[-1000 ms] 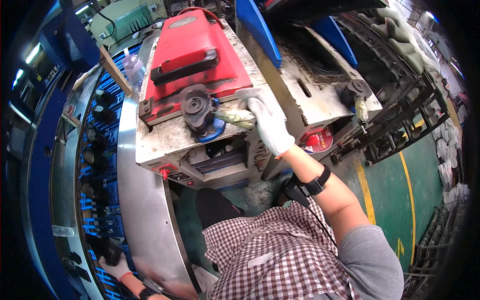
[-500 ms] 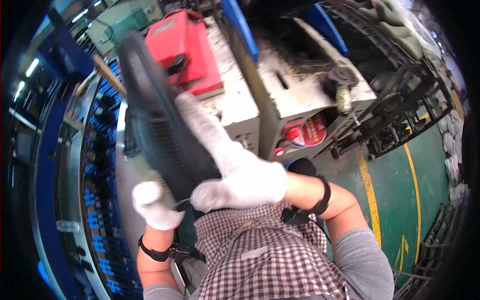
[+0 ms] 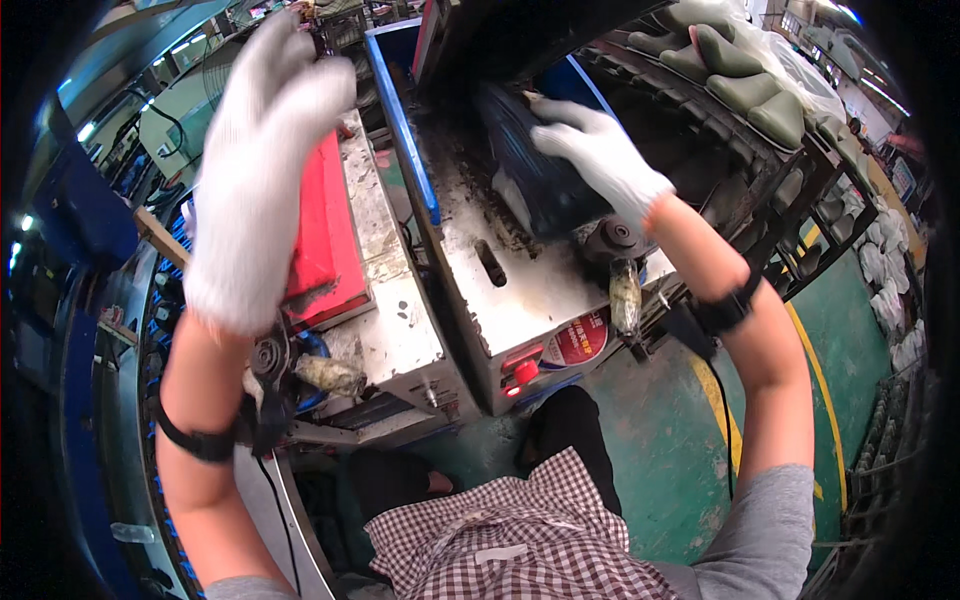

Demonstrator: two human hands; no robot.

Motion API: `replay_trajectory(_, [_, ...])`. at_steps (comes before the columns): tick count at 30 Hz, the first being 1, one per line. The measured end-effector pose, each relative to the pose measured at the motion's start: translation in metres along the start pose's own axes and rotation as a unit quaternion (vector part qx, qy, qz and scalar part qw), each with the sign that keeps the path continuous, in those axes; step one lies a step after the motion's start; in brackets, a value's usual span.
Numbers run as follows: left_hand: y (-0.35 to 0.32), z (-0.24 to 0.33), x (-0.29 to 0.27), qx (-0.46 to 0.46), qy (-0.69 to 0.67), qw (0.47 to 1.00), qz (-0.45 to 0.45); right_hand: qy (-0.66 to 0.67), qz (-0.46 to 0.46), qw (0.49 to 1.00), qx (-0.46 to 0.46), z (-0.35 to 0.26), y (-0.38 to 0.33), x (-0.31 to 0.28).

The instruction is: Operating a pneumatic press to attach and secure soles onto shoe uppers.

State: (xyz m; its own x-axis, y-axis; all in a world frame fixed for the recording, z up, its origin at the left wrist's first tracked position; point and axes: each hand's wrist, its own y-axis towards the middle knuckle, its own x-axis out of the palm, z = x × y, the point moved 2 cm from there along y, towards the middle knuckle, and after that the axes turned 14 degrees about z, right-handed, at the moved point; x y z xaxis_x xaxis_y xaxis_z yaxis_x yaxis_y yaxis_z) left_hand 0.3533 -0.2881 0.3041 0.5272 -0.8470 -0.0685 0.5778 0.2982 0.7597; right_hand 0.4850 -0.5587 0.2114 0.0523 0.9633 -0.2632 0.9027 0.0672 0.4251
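My right hand [image 3: 605, 160], in a white knit glove, grips the upper right edge of a dark blue ribbed boot [image 3: 540, 170]. The boot lies tilted in the sooty opening of a white machine [image 3: 520, 305], below a raised black lid [image 3: 530, 40]. Its far end is lost in the dark. My left hand [image 3: 265, 150], gloved the same way, is raised over the red cover [image 3: 325, 230] of the neighbouring machine. Its fingers reach upward, thumb apart, with nothing seen in them; the fingertips are slightly blurred.
Blue side panels [image 3: 400, 120] flank the opening. A round dark knob with a wrapped handle [image 3: 625, 295] juts from the front corner, near a red button [image 3: 525, 372]. Racks of olive shoes [image 3: 735, 80] stand on the right. Yellow lines mark the green floor [image 3: 650, 400].
The boot has gone from between both hands into the right machine, with my right hand on it. My left hand has let go and risen to the upper left. My view has shifted rightward.
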Motion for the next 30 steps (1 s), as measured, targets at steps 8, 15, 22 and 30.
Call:
replay_trajectory(8, [0.157,-0.028,0.094,0.200,-0.031,0.979,-0.011,-0.449,-0.127,0.878,-0.109,0.100,0.106,0.047])
replay_trajectory(15, [0.137,0.059,0.168,-0.092,0.075,0.992,-0.054,-0.470,-0.181,0.861,-0.076,0.107,0.099,0.028])
replay_trajectory(22, [0.188,0.014,0.170,0.230,0.227,0.914,-0.245,-0.393,-0.152,0.902,-0.088,0.026,0.074,-0.017])
replay_trajectory(30, [0.080,-0.020,0.170,0.246,0.088,0.953,-0.150,-0.257,-0.031,0.918,-0.300,-0.001,-0.123,-0.051])
